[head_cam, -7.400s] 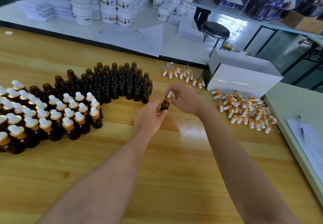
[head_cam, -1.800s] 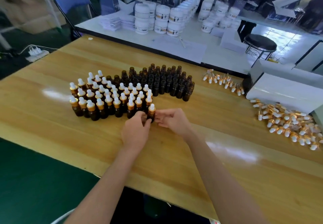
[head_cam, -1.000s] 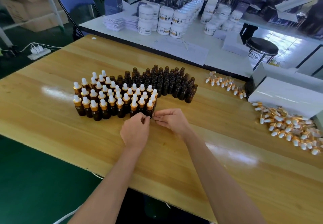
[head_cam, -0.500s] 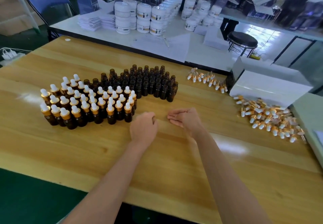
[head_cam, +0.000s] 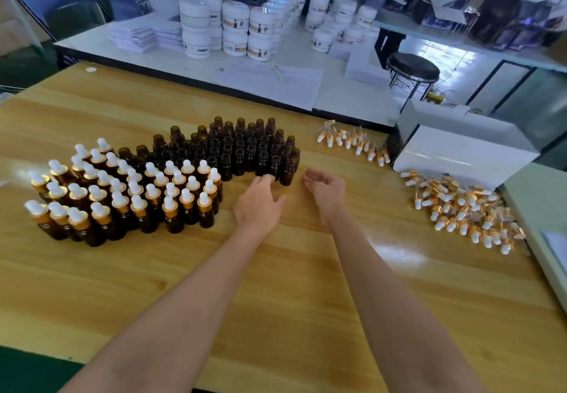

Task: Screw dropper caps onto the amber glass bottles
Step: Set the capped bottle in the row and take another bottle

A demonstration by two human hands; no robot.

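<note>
Head camera: On a wooden desk (head_cam: 276,285), I hold my left hand (head_cam: 259,205) just near of the uncapped amber glass bottles (head_cam: 245,150). Its fingers (head_cam: 264,180) are relaxed and hold nothing, their tips at the block's near right corner; whether they touch glass I cannot tell. My right hand (head_cam: 325,185) hovers just right of that corner, palm up, its fingers (head_cam: 311,176) loosely curled round nothing.

The finished capped bottles (head_cam: 122,196) stand packed at the left. The dropper caps (head_cam: 460,208) lie heaped well to the right, with a short row of spare caps (head_cam: 352,142) farther back.

I judge the bottles light, rigid, smooth and breakable. Packed this tightly, one knock could topple several, so a corner bottle is best pinched around its body. A cap is best taken by its gold collar, not by its soft white bulb or thin glass tube.

The varnished desk looks slick. A white box (head_cam: 460,153) sits at far right, and beyond it a table carries white jars (head_cam: 233,24).
</note>
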